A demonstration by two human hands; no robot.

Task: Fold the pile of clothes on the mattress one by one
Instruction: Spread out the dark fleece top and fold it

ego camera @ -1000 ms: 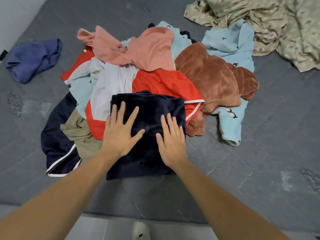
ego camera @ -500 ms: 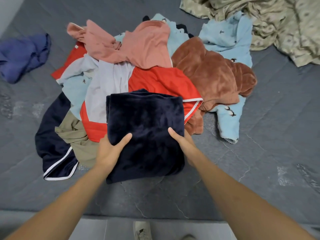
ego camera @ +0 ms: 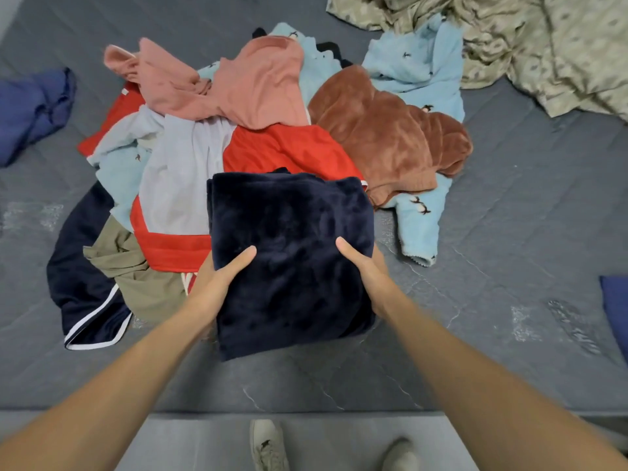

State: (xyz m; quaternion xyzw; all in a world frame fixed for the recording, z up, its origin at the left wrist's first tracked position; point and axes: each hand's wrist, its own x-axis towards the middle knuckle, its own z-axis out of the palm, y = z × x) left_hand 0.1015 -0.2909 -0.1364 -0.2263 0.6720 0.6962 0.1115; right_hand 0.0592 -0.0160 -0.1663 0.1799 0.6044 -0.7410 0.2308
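1. While your left hand (ego camera: 217, 283) and right hand (ego camera: 365, 277) hold the folded navy fleece (ego camera: 289, 253) by its two sides, each grip has the thumb on top and the fingers hidden underneath.
2. You hold the fleece at the near edge of the pile of clothes (ego camera: 258, 137), over the grey mattress (ego camera: 509, 232).
3. Behind it lie a red garment (ego camera: 289, 151), a pink one (ego camera: 258, 86) and a brown fleece (ego camera: 390, 134).
4. Your shoes (ego camera: 268, 443) stand on the floor below.
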